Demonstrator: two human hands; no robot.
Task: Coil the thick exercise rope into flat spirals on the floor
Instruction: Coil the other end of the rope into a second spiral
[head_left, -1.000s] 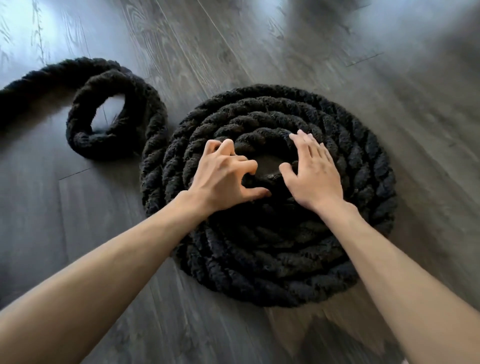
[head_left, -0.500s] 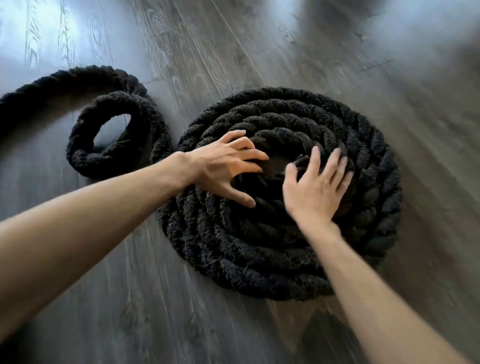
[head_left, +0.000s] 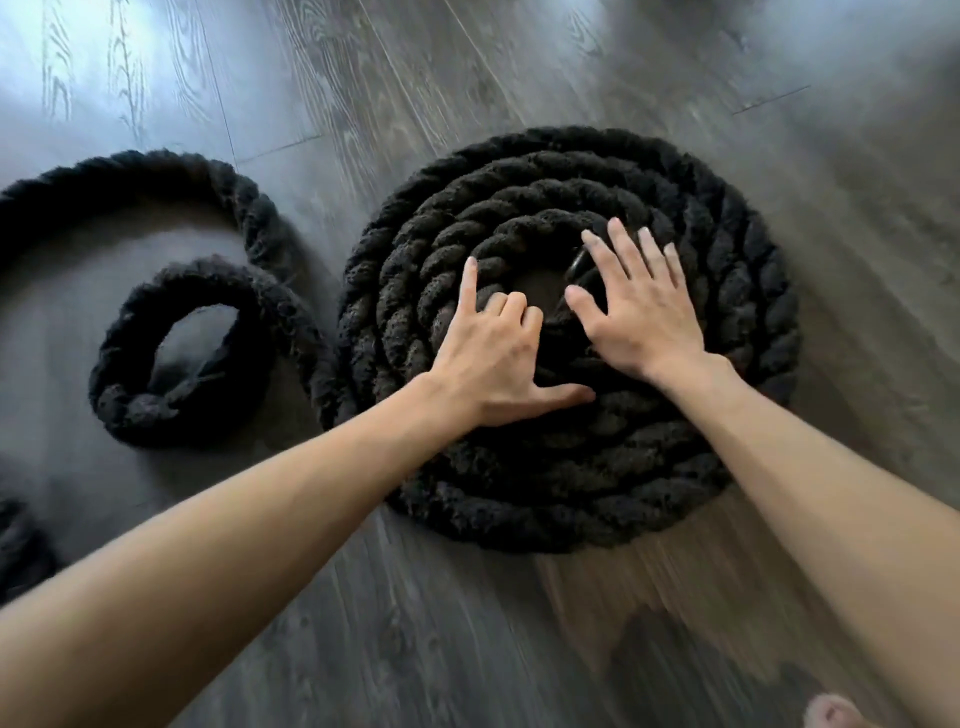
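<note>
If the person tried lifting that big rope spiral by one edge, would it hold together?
Probably not: the spiral is loose turns lying side by side, so it would likely sag and unwind. Its thick, tightly twisted strands suggest weight. The fuzzy surface likely grips the wood floor when pushed.

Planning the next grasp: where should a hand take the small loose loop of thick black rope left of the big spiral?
Probably the small loose loop at its near-left bend, coming from above: the open centre there leaves fingers room to wrap the strand, while its right side crowds the big flat spiral.
</note>
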